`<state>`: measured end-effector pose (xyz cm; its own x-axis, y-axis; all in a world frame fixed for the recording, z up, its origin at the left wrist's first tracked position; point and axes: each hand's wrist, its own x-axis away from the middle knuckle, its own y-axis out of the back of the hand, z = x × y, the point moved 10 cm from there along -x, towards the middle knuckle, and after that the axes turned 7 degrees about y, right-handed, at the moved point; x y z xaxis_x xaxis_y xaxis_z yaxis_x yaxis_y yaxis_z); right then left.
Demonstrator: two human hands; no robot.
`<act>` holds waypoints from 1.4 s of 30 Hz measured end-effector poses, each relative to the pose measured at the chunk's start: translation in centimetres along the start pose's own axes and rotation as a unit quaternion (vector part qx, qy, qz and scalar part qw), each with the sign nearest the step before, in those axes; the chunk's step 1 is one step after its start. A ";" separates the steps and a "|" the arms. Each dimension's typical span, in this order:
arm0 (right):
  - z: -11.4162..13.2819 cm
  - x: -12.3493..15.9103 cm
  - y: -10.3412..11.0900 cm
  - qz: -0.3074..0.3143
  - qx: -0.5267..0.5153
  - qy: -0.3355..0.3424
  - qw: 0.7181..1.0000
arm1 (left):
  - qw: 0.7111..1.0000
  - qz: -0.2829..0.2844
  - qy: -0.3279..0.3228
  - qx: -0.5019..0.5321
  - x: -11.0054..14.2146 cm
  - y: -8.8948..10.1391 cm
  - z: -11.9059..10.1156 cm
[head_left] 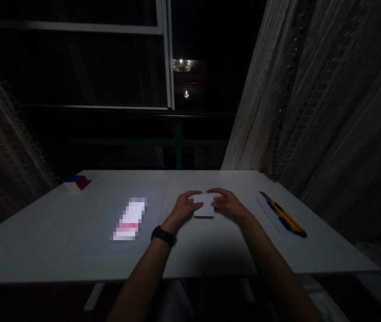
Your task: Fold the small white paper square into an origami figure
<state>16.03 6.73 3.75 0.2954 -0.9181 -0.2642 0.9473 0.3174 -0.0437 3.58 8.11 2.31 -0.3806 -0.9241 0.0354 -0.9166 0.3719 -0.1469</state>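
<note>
A small white square of paper, perhaps folded, is held up between my two hands over the middle of the table. My left hand grips its left side, thumb lying across the front face and index finger along the top. On the opposite side my right hand pinches the right edge with its thumb, its index finger curved above the top corner. The fingers behind the square are hidden. A dark band is on my left wrist.
On the white table, a phone with a lit, blurred screen lies on a pale sheet at left. A yellow-and-black utility knife rests on a paper strip at right. A coloured cube sits far left. Curtains flank the table.
</note>
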 end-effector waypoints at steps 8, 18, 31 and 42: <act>0.1 0.0 0.1 -0.011 0.046 -0.002 0.999 | 1.000 0.000 -0.004 0.009 0.0 -0.2 -0.1; -0.1 -0.1 -0.1 -0.008 0.040 0.014 0.999 | 0.998 -0.043 -0.039 0.035 0.0 0.6 -0.8; 0.5 -0.3 0.8 -0.101 0.042 0.033 0.993 | 0.997 -0.021 -0.025 0.073 0.3 0.0 -0.8; 2.0 0.1 1.8 -0.183 0.220 0.069 0.956 | 0.998 -0.025 -0.008 0.057 0.2 0.0 -0.4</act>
<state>18.02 6.74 5.53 -0.0569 -0.8989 -0.4344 0.9532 -0.1783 0.2442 3.45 7.98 2.67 -0.3313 -0.9431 0.0299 -0.9146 0.3131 -0.2560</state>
